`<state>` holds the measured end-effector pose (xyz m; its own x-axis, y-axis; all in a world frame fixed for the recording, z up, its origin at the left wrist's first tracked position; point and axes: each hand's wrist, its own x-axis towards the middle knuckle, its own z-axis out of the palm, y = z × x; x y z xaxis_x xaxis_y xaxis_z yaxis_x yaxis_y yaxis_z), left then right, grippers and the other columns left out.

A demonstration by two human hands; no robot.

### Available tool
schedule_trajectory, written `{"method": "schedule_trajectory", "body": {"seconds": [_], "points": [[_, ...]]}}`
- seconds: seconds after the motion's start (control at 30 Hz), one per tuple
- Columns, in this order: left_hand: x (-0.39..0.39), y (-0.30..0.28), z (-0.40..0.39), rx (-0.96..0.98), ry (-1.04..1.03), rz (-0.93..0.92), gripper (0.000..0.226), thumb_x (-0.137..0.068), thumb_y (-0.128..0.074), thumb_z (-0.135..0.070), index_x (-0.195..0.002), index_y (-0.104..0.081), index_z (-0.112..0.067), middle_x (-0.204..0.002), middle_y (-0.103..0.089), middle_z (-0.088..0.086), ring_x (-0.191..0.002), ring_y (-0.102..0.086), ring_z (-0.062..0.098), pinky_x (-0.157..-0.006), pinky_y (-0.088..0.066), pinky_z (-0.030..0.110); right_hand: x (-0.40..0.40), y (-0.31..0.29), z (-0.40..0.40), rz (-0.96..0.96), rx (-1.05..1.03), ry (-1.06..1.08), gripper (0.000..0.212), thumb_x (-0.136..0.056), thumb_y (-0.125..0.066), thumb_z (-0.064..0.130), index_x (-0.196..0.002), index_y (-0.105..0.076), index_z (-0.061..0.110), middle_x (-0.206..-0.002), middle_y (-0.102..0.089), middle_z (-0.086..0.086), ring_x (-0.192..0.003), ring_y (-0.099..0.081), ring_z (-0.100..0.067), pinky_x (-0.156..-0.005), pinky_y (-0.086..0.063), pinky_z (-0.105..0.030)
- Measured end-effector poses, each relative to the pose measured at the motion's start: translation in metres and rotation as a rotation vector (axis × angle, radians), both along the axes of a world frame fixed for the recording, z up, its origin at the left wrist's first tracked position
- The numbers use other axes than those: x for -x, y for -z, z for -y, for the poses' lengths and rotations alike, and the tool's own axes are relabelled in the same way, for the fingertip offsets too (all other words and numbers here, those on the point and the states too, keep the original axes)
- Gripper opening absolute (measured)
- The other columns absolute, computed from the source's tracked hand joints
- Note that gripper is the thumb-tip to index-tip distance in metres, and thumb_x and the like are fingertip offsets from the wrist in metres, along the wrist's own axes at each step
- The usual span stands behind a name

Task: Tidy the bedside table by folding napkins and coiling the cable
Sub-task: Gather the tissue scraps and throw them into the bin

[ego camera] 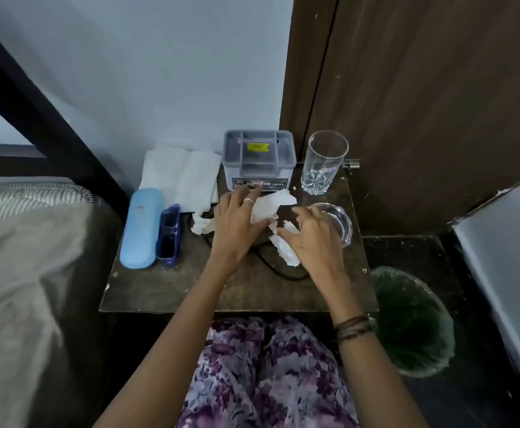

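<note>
Two napkins (180, 174) lie flat by the wall at the table (166, 288) rear-left, prob. done. Crumpled napkin (272, 200) mid-table: left hand (235, 222) presses on it, fingers spread; right hand (311, 234) pinches its torn lower part. A smaller wad (201, 225) sits left of it, untouched. Black cable (278, 268) trails loose under the hands, not coiled. Judged approx. part-way; folding ongoing, cable left.
</note>
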<state>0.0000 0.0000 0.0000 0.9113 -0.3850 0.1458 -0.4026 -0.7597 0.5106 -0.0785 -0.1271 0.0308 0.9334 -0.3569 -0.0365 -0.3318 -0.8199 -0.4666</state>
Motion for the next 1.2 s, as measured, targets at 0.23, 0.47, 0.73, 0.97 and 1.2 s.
{"method": "schedule_trajectory", "body": {"seconds": [0.23,0.47,0.73,0.97,1.2], "points": [[-0.004,0.001,0.005,-0.068,-0.049,0.110,0.015,-0.087,-0.061,-0.026,-0.096,-0.070,-0.018,-0.108,-0.065,0.002,-0.106,-0.051,0.024,-0.088,-0.020,0.035,0.000,0.013,-0.002,0.014,0.167,-0.035,0.026,-0.087,-0.063,0.026,-0.109,-0.063,0.011,-0.114,-0.060,-0.007,-0.107,-0.055,-0.025,-0.087,-0.044,-0.036],[0.006,-0.040,0.000,0.325,-0.194,0.018,0.004,-0.087,-0.061,-0.026,-0.088,-0.065,-0.027,-0.088,-0.063,-0.017,-0.093,-0.059,0.016,-0.087,-0.023,0.031,0.013,-0.004,0.006,0.326,-0.153,0.093,0.016,-0.092,-0.058,0.024,-0.095,-0.061,0.009,-0.071,-0.060,-0.006,-0.065,-0.056,-0.023,-0.053,-0.035,-0.030],[0.085,-0.066,0.063,0.665,0.023,-0.227,0.014,-0.080,-0.070,-0.014,-0.082,-0.066,-0.026,-0.073,-0.063,-0.020,-0.059,-0.056,-0.012,-0.054,-0.042,0.006,0.076,-0.004,0.050,0.649,-0.338,0.383,0.014,-0.091,-0.060,0.030,-0.091,-0.061,0.017,-0.067,-0.062,0.000,-0.058,-0.055,-0.013,-0.055,-0.042,-0.030],[0.176,-0.005,0.183,0.452,0.251,-0.461,0.016,-0.087,-0.057,-0.009,-0.098,-0.069,-0.014,-0.094,-0.071,0.003,-0.082,-0.067,0.016,-0.073,-0.055,0.030,0.177,0.059,0.140,0.563,-0.236,0.720,0.011,-0.091,-0.058,0.022,-0.087,-0.057,0.011,-0.066,-0.055,0.008,-0.058,-0.051,-0.004,-0.051,-0.035,-0.019],[0.219,0.093,0.253,0.212,0.308,-0.611,0.035,-0.090,-0.039,0.003,-0.120,-0.057,-0.002,-0.121,-0.060,0.017,-0.108,-0.058,0.027,-0.091,-0.047,0.034,0.212,0.143,0.200,0.296,-0.188,0.883,0.010,-0.090,-0.054,0.016,-0.089,-0.058,0.007,-0.077,-0.060,-0.004,-0.066,-0.053,-0.017,-0.049,-0.032,-0.017]]}}
